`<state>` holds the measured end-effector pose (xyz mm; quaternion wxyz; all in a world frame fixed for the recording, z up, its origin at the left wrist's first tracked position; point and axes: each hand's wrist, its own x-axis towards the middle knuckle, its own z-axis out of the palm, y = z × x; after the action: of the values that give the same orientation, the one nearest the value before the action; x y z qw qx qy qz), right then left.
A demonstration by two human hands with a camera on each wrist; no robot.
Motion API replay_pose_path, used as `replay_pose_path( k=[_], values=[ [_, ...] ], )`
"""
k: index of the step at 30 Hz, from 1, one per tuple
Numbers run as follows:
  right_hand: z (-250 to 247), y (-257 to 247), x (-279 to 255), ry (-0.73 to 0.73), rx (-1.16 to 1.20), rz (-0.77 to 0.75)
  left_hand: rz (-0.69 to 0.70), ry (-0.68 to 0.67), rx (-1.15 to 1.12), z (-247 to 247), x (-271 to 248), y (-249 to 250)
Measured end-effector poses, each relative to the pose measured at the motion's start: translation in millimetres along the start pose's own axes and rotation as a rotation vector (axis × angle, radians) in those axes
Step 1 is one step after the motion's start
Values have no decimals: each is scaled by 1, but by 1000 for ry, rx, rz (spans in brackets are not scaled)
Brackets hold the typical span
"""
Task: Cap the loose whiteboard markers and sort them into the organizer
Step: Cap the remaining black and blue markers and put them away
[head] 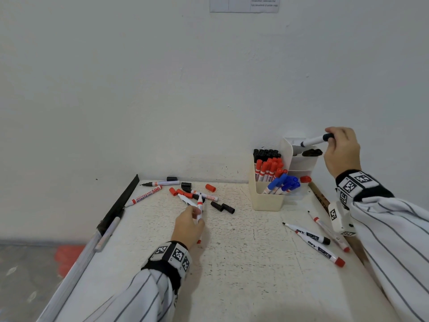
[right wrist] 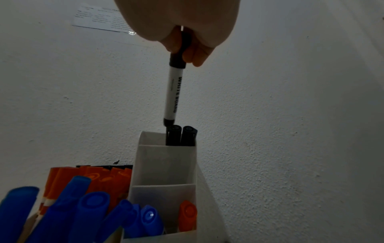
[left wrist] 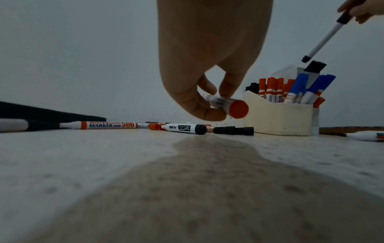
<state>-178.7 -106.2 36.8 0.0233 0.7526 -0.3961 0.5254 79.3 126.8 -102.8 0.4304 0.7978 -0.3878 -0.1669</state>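
My right hand point(head: 341, 149) pinches a capped black marker point(head: 315, 140) by its cap, tail end down, just above the back compartment of the white organizer point(head: 299, 163). In the right wrist view the black marker point(right wrist: 173, 92) hangs over two black markers point(right wrist: 180, 135) standing in that compartment. My left hand point(head: 189, 225) holds an uncapped red marker point(head: 199, 206) low over the table, tip pointing away; in the left wrist view its red end point(left wrist: 238, 109) faces the camera. The cream organizer point(head: 267, 196) holds black, red and blue capped markers.
Loose markers and red and black caps point(head: 222, 208) lie on the white table point(head: 232, 263) beyond my left hand. Three uncapped markers point(head: 320, 238) lie at the right, near my right sleeve. A black strip point(head: 120, 203) runs along the table's left edge.
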Motion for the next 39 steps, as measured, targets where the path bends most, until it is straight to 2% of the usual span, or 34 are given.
replay_pose_path(
  k=[4, 7, 9, 14, 20, 23, 25, 27, 29, 31, 34, 39],
  values=[
    [6, -1, -3, -95, -2, -13, 17, -23, 20, -2, 9, 4],
    [14, -1, -3, -168, 47, 164, -5, -36, 5, -2, 12, 2],
    [21, 0, -3, -208, 19, 224, -35, -45, -35, -2, 12, 0],
    [32, 4, -11, -281, -268, 189, -85, -13, -186, 2, 9, -1],
    [36, 1, -19, -326, -344, 129, -166, -5, -283, 2, 9, -1],
    [34, -7, -22, -317, -294, 156, -166, 20, -285, 3, 10, -1],
    [33, -17, -23, -254, -190, 169, -162, 44, -269, 5, 11, -1],
    [36, -32, -25, -176, -42, 108, -179, 89, -262, 5, 13, -2],
    [42, -51, -29, -181, 103, 35, -207, 128, -252, 4, 15, -3],
    [54, -72, -35, -270, 231, 37, -221, 148, -228, 3, 16, -3],
    [83, -96, -51, -542, 349, 96, -251, 202, -210, 2, 17, -5],
    [141, -131, -84, -997, 323, 89, -315, 261, -250, 3, 21, -7]
  ],
)
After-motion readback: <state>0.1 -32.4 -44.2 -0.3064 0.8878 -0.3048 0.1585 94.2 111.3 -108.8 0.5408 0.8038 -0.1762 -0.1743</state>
